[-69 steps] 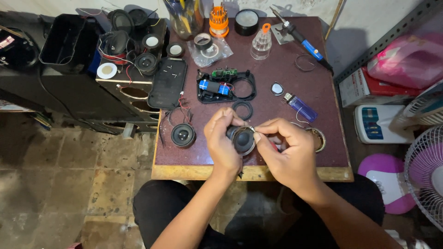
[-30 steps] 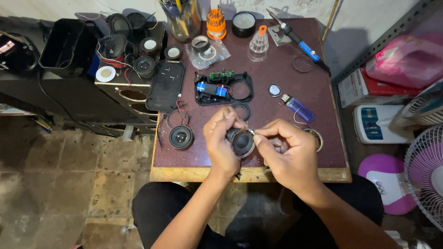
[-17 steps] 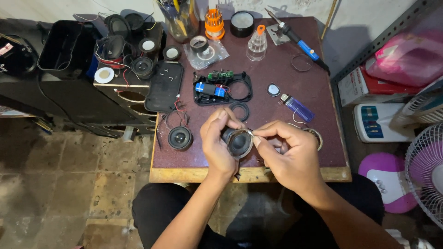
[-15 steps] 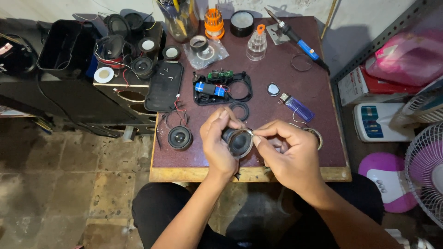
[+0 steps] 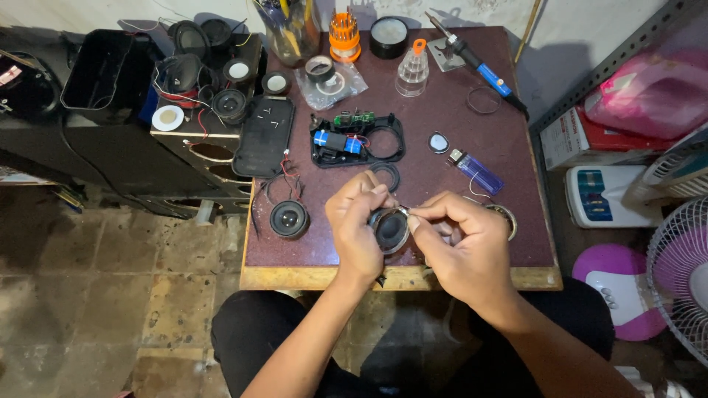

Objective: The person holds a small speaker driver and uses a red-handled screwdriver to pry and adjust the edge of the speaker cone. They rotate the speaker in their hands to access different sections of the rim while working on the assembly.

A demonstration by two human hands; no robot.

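The left hand (image 5: 359, 225) has its grip closed around a small round speaker driver (image 5: 390, 229), which it holds just above the near edge of the dark red counter (image 5: 442, 96). The fingers curl over the top rim of the driver and the thumb is under it. The right hand (image 5: 461, 247) is just beside it; its thumb and forefinger are pinched together at the right rim of the driver, but what they pinch is too small to tell.

On the counter to the left of the hands lies a second speaker driver (image 5: 288, 219) with red and black wires. Farther from the person lies an open black housing (image 5: 357, 140) with a blue cylindrical cell inside. To the right of it lies a blue lighter (image 5: 477, 172), and a soldering iron with a blue handle (image 5: 483, 70) lies at the far right corner.
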